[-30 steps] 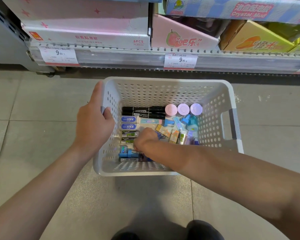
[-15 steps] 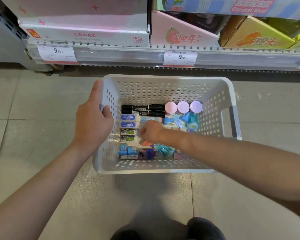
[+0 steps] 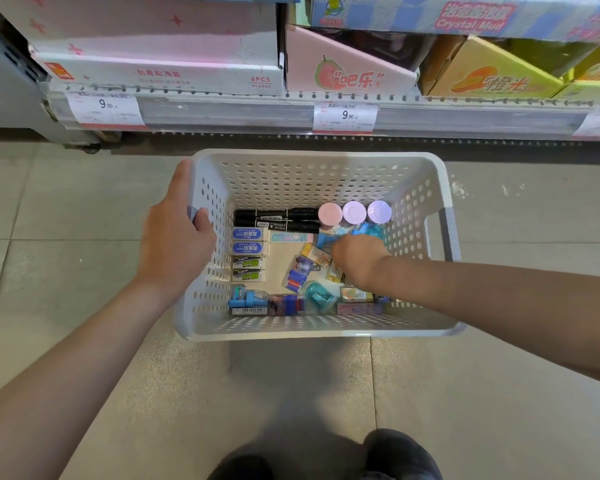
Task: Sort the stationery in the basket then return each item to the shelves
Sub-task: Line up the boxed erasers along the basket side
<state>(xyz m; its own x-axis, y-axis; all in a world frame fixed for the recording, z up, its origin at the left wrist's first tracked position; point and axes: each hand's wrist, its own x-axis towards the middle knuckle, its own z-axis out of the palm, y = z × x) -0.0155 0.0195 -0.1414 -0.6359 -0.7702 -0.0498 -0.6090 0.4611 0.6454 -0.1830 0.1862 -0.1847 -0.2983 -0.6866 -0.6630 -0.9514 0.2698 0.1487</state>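
The left hand (image 3: 177, 244) grips the left rim of the white basket (image 3: 312, 330) on the floor. The right hand (image 3: 357, 258) reaches into the loose stationery, beside two black markers (image 3: 274, 220) and three round caps (image 3: 354, 212).

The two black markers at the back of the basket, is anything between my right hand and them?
Nothing visible covers the black markers; they lie bare along the far wall of the basket. The right hand is low among the loose packets, to the right of the markers, with open basket floor between.
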